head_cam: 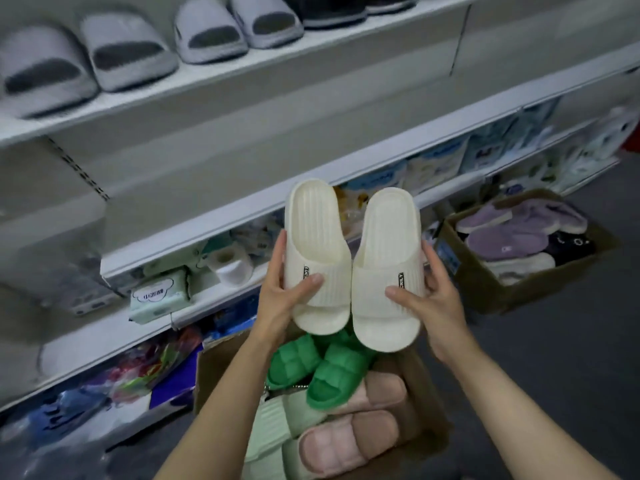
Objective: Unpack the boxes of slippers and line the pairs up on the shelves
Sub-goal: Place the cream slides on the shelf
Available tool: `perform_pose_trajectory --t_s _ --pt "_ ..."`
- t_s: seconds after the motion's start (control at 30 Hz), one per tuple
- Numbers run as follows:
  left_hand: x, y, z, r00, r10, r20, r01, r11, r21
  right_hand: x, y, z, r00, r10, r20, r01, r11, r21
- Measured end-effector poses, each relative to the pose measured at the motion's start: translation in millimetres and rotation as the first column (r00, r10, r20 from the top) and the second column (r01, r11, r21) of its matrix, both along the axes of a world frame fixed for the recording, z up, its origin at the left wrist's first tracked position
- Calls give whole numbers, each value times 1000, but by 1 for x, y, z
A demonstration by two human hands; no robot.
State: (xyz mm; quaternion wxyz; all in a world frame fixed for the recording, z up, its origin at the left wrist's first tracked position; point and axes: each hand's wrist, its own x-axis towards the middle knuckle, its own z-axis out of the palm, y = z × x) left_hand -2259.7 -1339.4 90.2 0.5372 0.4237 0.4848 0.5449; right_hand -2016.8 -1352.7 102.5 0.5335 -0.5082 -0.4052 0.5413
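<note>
White metal shelving filled the left and centre of the view above a dark grey floor. On the top shelf, from the left, stood four grey slides in two pairs, then dark shoes cut off by the frame edge. The middle shelf carried a pale green wipes pack and a white roll; packaged goods, too blurred to identify, ran along the lower tiers.

At bottom centre an open cardboard box held two green slides, two pink slides and pale green slides, whose number could not be told.

Above this box the left hand gripped the left cream slipper, thumb across the strap, fingers curled behind its outer edge. The right hand held the right cream slipper likewise, thumb on the strap, fingers wrapped round the outer side. The two slippers touched at the straps, toes toward the camera, level with the middle shelf's front edge.

At far right a second cardboard box on the floor contained purple slippers, with dark and cream ones beside them; their count was unclear.
</note>
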Motion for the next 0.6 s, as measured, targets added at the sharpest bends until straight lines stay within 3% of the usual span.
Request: perform_pose_trajectory --t_s 0.3,0.6 --pt "141 66 83 1000 8 20 -11 981 192 142 79 94 1000 1 -28 6 968 251" --pt "229 134 148 997 6 73 -29 948 316 232 152 158 999 23 36 -35 920 390"
